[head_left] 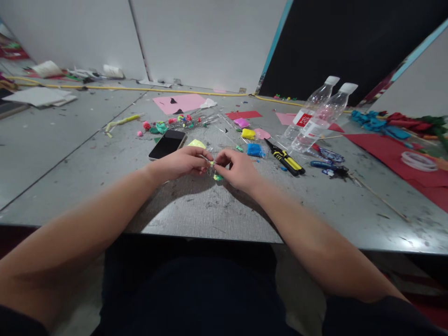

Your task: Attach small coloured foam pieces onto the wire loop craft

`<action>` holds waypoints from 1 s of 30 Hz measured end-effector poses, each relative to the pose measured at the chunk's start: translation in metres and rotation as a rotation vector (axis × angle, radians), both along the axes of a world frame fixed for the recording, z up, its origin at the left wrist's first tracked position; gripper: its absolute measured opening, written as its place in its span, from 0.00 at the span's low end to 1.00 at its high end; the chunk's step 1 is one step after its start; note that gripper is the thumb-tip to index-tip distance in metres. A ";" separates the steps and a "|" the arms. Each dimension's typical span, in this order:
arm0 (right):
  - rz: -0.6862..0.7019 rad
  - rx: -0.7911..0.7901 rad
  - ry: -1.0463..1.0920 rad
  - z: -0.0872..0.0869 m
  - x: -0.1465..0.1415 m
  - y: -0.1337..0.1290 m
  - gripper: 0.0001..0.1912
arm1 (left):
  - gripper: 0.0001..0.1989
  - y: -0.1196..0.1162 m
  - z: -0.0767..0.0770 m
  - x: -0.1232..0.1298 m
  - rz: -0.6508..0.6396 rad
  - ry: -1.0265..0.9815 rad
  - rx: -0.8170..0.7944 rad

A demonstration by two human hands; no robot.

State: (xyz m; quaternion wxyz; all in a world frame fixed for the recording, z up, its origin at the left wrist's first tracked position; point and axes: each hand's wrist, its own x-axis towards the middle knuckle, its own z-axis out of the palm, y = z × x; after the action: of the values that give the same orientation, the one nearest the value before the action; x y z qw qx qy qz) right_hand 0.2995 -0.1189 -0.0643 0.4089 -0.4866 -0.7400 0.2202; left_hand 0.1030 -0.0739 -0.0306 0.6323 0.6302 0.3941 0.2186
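Over the grey table (217, 210), my left hand (185, 163) and my right hand (236, 169) meet at their fingertips. Both pinch a small yellow-green piece (212, 163), and a thin wire loop shows just below it. Under the fingertips is a small green and yellow lump (218, 178); whether it hangs from the wire or lies on the table is unclear. A dark phone (168, 144) lies beyond my left wrist. Past my right hand are blue (255, 150), yellow (248, 134) and pink (241, 122) clay packets.
Black and yellow pliers (285, 157) lie right of the packets. Two plastic bottles (310, 112) stand behind them, with blue-handled pliers (329, 168) and red sheets (395, 158) further right. Small coloured clay pieces (161, 127) lie beyond the phone. A yellow cable (140, 88) runs along the back.
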 end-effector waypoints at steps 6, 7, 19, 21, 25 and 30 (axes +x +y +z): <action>0.022 -0.017 -0.007 0.000 -0.001 -0.001 0.02 | 0.05 0.000 0.001 0.000 -0.019 0.009 0.050; 0.022 -0.014 -0.011 0.000 0.000 -0.001 0.02 | 0.05 0.000 0.001 0.000 -0.011 0.006 0.059; 0.112 0.123 -0.060 0.003 0.003 -0.003 0.05 | 0.04 0.002 -0.001 -0.003 -0.074 0.036 0.143; 0.114 0.113 -0.049 0.002 0.003 -0.003 0.05 | 0.04 0.002 -0.001 -0.003 -0.091 0.042 0.145; 0.085 0.057 -0.041 0.000 0.003 -0.001 0.03 | 0.03 0.003 0.000 -0.004 -0.101 0.046 0.143; 0.128 0.047 -0.041 0.003 0.003 -0.002 0.04 | 0.05 0.004 0.000 -0.004 -0.086 0.039 0.123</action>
State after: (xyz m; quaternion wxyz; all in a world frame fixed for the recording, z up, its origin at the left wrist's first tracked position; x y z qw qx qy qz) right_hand 0.3026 -0.1208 -0.0613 0.3900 -0.4327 -0.7829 0.2185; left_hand 0.0994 -0.0704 -0.0303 0.5935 0.6883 0.3647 0.2025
